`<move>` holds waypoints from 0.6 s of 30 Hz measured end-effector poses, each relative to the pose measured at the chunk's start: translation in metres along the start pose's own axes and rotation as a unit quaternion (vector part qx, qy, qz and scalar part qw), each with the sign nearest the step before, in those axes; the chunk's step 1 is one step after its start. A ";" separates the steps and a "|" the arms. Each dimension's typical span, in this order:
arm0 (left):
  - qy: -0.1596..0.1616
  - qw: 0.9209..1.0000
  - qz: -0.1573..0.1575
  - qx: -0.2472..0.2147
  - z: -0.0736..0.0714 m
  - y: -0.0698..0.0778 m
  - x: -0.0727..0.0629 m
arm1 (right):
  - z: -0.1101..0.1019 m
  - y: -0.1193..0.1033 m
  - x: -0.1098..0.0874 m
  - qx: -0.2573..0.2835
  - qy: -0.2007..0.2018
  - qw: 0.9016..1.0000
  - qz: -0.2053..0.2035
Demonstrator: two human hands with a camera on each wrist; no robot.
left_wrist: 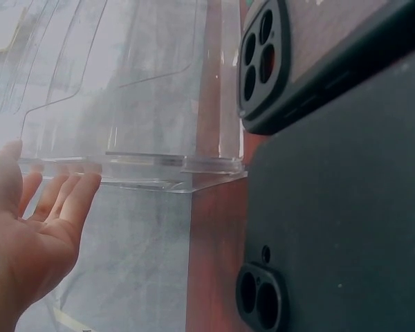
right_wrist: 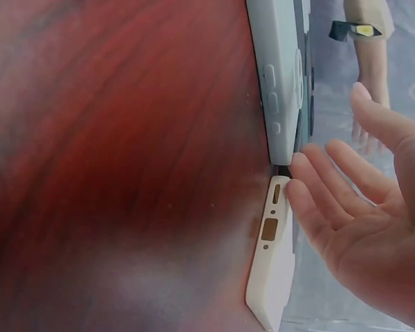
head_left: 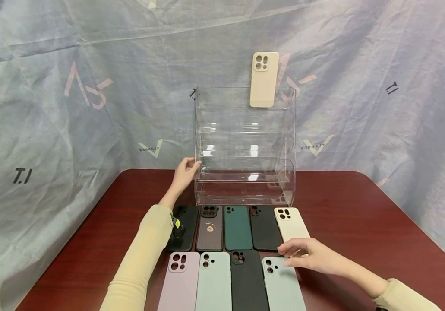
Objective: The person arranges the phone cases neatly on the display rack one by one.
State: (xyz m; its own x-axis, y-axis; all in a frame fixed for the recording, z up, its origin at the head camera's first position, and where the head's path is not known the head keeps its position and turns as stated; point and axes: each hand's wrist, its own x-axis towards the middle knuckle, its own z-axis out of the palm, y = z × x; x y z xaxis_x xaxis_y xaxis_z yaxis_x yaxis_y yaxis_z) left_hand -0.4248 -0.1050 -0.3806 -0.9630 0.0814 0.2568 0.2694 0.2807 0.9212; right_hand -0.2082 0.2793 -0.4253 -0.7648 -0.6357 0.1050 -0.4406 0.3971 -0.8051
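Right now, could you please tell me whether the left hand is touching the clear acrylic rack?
Touching: the left wrist view shows the left hand gripping the edge of the clear acrylic rack between thumb and fingers.

The head camera frames the whole clear rack (head_left: 244, 147) from the front, set back. The left-wrist camera, turned sideways, views the rack's left side closely; both share that side. The right-wrist camera, low before the rack, faces it and shares the front cream case (head_left: 292, 222) with the head.
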 end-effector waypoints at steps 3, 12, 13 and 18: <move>0.001 1.000 0.003 -0.001 0.001 0.001 0.000 | 0.002 -0.002 -0.002 -0.017 0.008 1.000 0.003; 0.017 0.999 0.034 -0.008 0.000 -0.012 0.005 | 0.009 0.000 -0.008 -0.045 0.033 0.998 -0.008; 0.018 0.999 0.038 -0.007 0.000 -0.014 0.006 | 0.009 0.001 -0.009 -0.041 0.033 0.999 -0.008; 0.016 0.999 0.028 -0.005 0.000 -0.010 0.005 | 0.014 0.001 -0.012 -0.025 0.030 0.999 -0.009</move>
State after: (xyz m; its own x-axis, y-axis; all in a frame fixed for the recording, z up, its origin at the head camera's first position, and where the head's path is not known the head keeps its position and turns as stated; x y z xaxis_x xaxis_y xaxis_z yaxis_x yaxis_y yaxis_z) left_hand -0.4323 -0.1074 -0.3880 -0.9458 0.0655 0.3182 0.3239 0.2670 0.9076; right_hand -0.1929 0.2781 -0.4358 -0.7834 -0.6018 0.1551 -0.4759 0.4203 -0.7726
